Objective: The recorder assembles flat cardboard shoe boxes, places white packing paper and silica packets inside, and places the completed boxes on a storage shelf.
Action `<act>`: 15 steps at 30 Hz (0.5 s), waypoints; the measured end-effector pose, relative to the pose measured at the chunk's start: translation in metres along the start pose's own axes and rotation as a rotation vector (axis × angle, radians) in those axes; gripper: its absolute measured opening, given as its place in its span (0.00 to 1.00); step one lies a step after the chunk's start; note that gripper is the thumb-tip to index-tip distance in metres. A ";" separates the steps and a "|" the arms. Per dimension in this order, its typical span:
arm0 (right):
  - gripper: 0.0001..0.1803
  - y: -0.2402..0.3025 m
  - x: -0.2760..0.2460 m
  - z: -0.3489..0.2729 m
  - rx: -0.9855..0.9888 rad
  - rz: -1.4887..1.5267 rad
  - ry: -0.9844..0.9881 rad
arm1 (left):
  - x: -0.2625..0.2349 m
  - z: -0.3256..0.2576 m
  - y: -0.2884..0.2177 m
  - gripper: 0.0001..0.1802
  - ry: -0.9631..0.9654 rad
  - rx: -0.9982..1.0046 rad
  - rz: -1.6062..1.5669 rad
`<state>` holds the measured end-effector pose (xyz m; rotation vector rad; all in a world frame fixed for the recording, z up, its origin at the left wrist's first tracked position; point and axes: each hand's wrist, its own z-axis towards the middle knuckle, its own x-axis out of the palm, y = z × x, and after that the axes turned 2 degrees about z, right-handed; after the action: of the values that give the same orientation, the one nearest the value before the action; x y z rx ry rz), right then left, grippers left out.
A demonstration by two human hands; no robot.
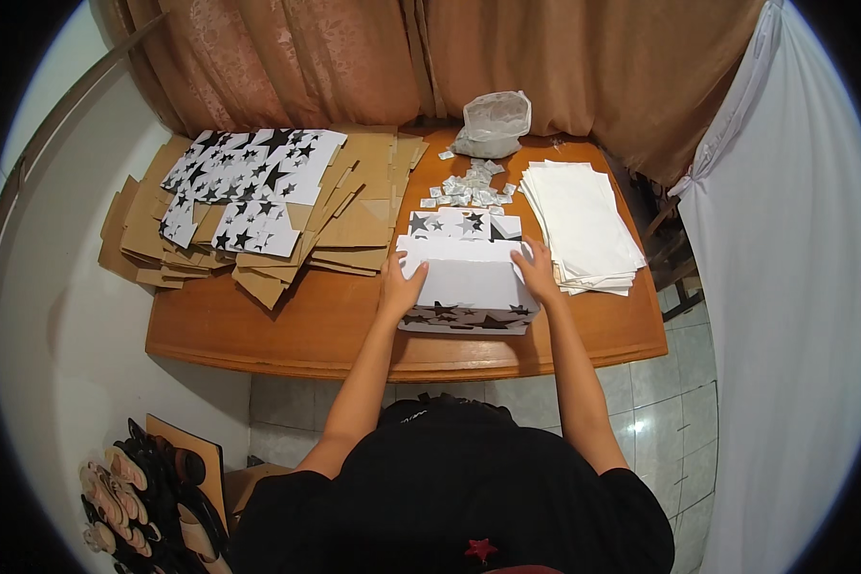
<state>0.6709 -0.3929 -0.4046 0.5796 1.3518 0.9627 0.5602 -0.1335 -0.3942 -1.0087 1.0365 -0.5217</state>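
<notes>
A white cardboard box (464, 283) printed with black and grey stars lies near the front edge of the wooden table. Its star-covered lid flap (450, 225) stretches out flat on the far side. My left hand (402, 285) grips the box's left side, thumb on the white panel. On the opposite side, my right hand (538, 272) holds it in the same way. The fingers on the outer walls are partly hidden. Just beyond the flap lie many small white sachets (469, 188), spilled before an open clear plastic bag (496, 120).
Flat brown cardboard blanks (354, 215) are stacked at the left, with star-printed sheets (258, 182) on top. A pile of white paper (584, 225) sits at the right of the table (287, 330). Shoes (124, 488) stand on the floor at lower left. Brown curtains (584, 57) hang behind.
</notes>
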 end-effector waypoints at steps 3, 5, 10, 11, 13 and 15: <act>0.39 0.006 0.000 -0.006 -0.002 -0.169 -0.001 | 0.010 0.003 -0.006 0.33 -0.071 -0.054 0.164; 0.41 0.025 0.003 -0.015 -0.020 -0.300 0.031 | 0.009 0.001 -0.010 0.34 -0.090 -0.063 0.256; 0.43 0.044 0.006 -0.025 0.011 -0.395 0.036 | 0.013 -0.005 -0.031 0.34 -0.005 -0.229 0.472; 0.44 0.048 0.006 -0.026 0.051 -0.414 0.050 | 0.014 -0.006 -0.033 0.34 -0.007 -0.231 0.472; 0.45 0.052 0.006 -0.028 0.092 -0.433 0.061 | 0.017 -0.007 -0.037 0.35 -0.002 -0.246 0.541; 0.46 0.056 0.007 -0.029 0.122 -0.480 0.074 | 0.018 -0.007 -0.036 0.35 0.001 -0.254 0.569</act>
<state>0.6296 -0.3637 -0.3673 0.2878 1.5321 0.5171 0.5655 -0.1673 -0.3721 -0.8770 1.3478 0.0778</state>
